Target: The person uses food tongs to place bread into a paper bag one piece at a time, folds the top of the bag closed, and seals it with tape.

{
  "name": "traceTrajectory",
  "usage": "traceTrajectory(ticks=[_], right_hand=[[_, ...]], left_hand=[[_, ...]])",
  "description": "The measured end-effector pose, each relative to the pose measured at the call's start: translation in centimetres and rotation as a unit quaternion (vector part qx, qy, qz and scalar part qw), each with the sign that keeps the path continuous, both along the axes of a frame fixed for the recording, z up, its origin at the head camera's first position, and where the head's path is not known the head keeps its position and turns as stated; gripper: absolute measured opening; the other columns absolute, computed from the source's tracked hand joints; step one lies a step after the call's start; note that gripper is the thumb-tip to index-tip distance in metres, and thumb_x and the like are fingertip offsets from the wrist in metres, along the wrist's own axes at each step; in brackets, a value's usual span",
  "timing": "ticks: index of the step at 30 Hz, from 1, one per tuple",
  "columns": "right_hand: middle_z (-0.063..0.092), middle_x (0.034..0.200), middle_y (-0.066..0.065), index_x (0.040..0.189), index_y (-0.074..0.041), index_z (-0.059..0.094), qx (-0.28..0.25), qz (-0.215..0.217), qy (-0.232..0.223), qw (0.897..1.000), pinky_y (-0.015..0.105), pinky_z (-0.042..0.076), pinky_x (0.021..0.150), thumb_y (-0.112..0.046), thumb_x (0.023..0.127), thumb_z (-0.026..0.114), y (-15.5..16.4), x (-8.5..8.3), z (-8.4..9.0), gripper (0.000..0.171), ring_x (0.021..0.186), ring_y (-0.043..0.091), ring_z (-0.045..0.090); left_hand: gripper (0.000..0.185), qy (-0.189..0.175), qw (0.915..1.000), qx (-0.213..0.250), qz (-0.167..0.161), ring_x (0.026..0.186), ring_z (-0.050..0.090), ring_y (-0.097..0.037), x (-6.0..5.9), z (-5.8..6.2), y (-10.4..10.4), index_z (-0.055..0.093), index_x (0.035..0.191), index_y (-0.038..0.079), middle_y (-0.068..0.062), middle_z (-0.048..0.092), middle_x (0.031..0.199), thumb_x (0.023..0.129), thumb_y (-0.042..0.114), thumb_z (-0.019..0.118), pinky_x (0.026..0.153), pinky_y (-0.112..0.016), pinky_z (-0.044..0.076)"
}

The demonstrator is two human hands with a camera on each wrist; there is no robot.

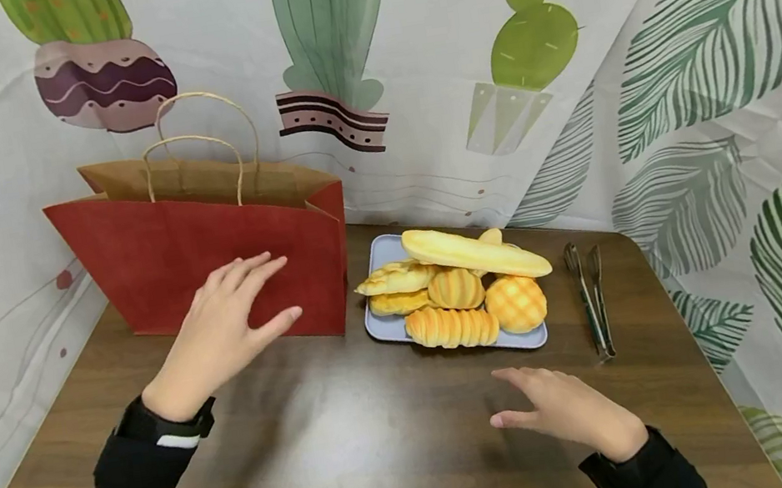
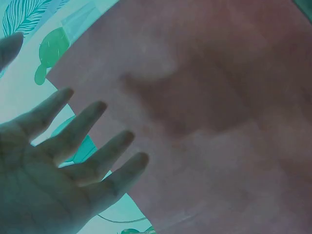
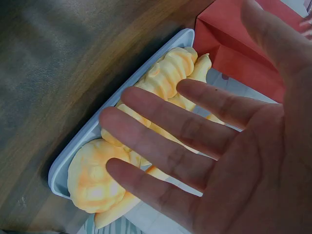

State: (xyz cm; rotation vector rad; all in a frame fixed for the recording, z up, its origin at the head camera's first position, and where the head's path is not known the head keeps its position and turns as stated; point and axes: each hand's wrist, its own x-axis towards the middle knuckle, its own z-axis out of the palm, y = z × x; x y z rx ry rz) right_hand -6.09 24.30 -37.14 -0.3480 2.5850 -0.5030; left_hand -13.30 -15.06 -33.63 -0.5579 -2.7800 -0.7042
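My left hand (image 1: 217, 329) hovers in front of the red paper bag (image 1: 210, 250), fingers spread and holding nothing. In the left wrist view its fingers stand out against the bag's red side (image 2: 219, 97). Before the tray's near edge, my right hand (image 1: 567, 407) is held over the table with straight, parted fingers and nothing in them. The pale blue tray (image 1: 387, 327) carries several breads: a long baguette (image 1: 476, 252) across the top, a round cross-hatched bun (image 1: 516, 303), a ridged roll (image 1: 452, 327) and a striped bun (image 1: 455, 289). The bag stands upright, its twisted handles raised.
Metal tongs (image 1: 594, 302) lie to the right of the tray on the brown wooden table (image 1: 361, 451). Behind the table hangs a white cloth (image 1: 421, 37) printed with cacti and leaves. The bag stands close to the tray's left side.
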Motion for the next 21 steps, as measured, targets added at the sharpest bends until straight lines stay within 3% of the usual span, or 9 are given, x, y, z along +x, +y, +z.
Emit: traceTrajectory(ticks=[9, 16, 21], right_hand=[[0.053, 0.132, 0.015, 0.135, -0.008, 0.047, -0.001, -0.002, -0.026, 1.000, 0.053, 0.040, 0.096, -0.054, 0.081, 0.060, 0.3, 0.3, -0.5, 0.072, 0.120, 0.034, 0.051], [0.053, 0.132, 0.016, 0.134, -0.008, 0.047, -0.007, -0.002, -0.030, 1.000, 0.053, 0.041, 0.094, -0.055, 0.081, 0.060, 0.5, 0.4, -0.8, 0.072, 0.119, 0.034, 0.052], [0.053, 0.132, 0.015, 0.134, -0.009, 0.047, -0.005, -0.003, -0.031, 1.000, 0.052, 0.042, 0.094, -0.056, 0.081, 0.059, 0.6, 0.5, -1.0, 0.072, 0.118, 0.033, 0.053]], left_hand=[[0.056, 0.059, 0.9973, 0.041, 0.013, 0.129, 0.033, -0.039, -2.4, 1.9, -0.2, 0.050, 0.133, 0.012, -0.013, 0.044, 0.140, 0.084, 0.034, 0.067, 0.099, -0.060, 0.029], [0.053, 0.099, 0.9921, 0.070, 0.032, 0.126, 0.036, -0.040, -4.1, 2.3, -1.1, 0.053, 0.129, 0.010, -0.016, 0.045, 0.138, 0.084, 0.031, 0.068, 0.101, -0.059, 0.028], [0.056, 0.119, 0.9901, 0.064, 0.039, 0.125, 0.038, -0.039, -5.4, 2.3, -1.7, 0.051, 0.129, 0.006, -0.017, 0.048, 0.133, 0.082, 0.028, 0.070, 0.106, -0.055, 0.026]])
